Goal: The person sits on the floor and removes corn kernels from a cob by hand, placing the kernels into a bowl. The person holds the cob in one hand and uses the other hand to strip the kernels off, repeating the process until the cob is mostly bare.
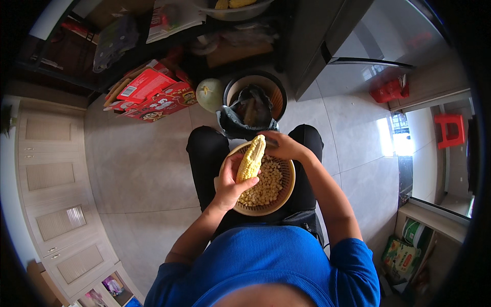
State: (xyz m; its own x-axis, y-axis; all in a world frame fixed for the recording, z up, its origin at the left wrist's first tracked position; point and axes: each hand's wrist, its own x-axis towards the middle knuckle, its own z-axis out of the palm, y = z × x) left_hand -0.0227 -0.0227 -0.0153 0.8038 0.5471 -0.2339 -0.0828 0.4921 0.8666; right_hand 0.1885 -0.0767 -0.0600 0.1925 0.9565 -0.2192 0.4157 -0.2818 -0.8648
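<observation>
My left hand point(232, 181) is wrapped round a pale yellow corn cob point(250, 161), tilted with its upper end away from me. A bare strip without kernels runs down the cob's upper part. Close by the cob's upper end, my right hand point(284, 146) has its fingers curled; a small dark shape shows by them, blurred, and I cannot make it out. Beneath both hands, a tan plastic basket point(292, 190) rests on my lap. Loose corn kernels point(266, 187) cover its bottom.
Beyond my knees stands a round bin point(280, 94) with a dark bag point(232, 123) hanging over its near rim. Left of it are a pale green melon point(209, 95) and a red cardboard box point(158, 94). A bowl point(240, 13) with corn cobs sits on the shelf above.
</observation>
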